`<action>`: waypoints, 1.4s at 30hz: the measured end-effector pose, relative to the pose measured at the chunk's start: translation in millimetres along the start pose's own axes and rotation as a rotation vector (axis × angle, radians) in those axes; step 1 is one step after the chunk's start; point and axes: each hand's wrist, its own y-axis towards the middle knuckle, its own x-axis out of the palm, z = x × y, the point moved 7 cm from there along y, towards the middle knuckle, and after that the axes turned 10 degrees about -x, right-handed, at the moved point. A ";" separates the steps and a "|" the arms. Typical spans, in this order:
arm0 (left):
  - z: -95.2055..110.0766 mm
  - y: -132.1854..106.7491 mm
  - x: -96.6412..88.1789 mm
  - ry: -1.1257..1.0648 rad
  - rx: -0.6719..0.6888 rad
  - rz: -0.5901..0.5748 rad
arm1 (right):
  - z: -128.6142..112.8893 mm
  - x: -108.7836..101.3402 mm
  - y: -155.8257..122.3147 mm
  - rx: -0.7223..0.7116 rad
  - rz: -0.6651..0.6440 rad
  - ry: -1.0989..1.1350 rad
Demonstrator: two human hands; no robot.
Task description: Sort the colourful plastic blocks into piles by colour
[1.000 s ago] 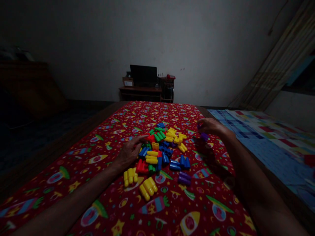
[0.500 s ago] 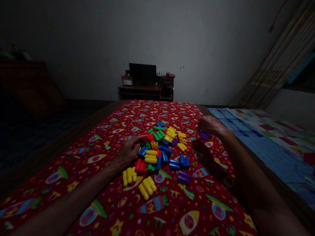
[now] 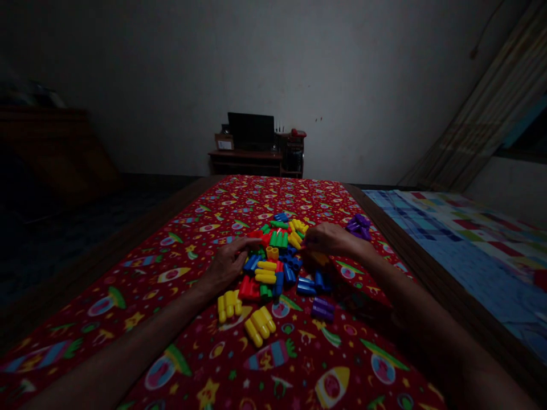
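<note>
A pile of plastic building blocks [image 3: 277,256] in yellow, blue, red, green and purple lies on a red patterned cloth [image 3: 265,364]. My left hand [image 3: 226,265] rests flat at the pile's left edge, fingers stretched toward the red and green pieces. My right hand [image 3: 327,239] hovers over the right side of the pile with fingers curled down onto the blocks; what they hold, if anything, is hidden. A small group of purple blocks [image 3: 359,226] sits apart at the right edge of the cloth. Yellow blocks [image 3: 260,324] and a purple block [image 3: 321,309] lie nearest me.
The cloth covers a long wooden surface with dark edges [image 3: 427,267]. A checked blue and multicoloured mat [image 3: 461,239] lies to the right. A low desk with a dark screen [image 3: 252,132] stands against the far wall. The room is dim.
My right hand has left the purple blocks at the right edge of the cloth and moved left onto the pile. My left hand has stayed in place.
</note>
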 end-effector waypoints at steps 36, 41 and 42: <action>-10.3 1.7 3.8 -0.022 0.009 -0.019 | -96.0 -1.6 -47.5 -0.318 -0.212 0.028; -7.8 1.3 2.8 -0.045 0.012 -0.010 | -123.7 9.3 -88.1 -0.413 0.056 -0.089; -7.5 1.2 2.8 -0.052 0.004 -0.011 | -119.5 5.7 -90.8 -0.410 0.085 -0.044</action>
